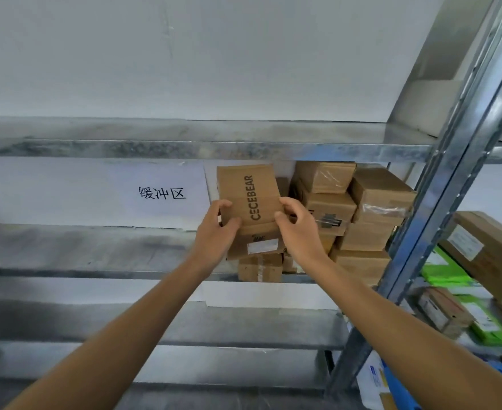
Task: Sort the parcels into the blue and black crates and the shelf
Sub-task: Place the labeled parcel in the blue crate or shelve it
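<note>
a brown cardboard parcel printed "cecebear" sits just right of the white paper sign that hangs at the back of the metal shelf. its printed broad face is turned to the camera. its long axis runs from the hands up and away into the shelf bay, the far end tipped slightly toward the sign, and the lettering reads along that axis from the near end to the far end. the left hand grips the near corner on the sign's side, thumb on the printed face and fingers curled round the edge. the right hand pinches the opposite near corner in the same way. below the parcel's near end, still right of the sign, is a smaller brown box with a white label; whether the parcel rests on it i cannot tell. further right of the sign, more brown boxes are stacked up to the board above, beside a grey upright post. beyond the post, far right of the sign, lie green packets among more cartons.
</note>
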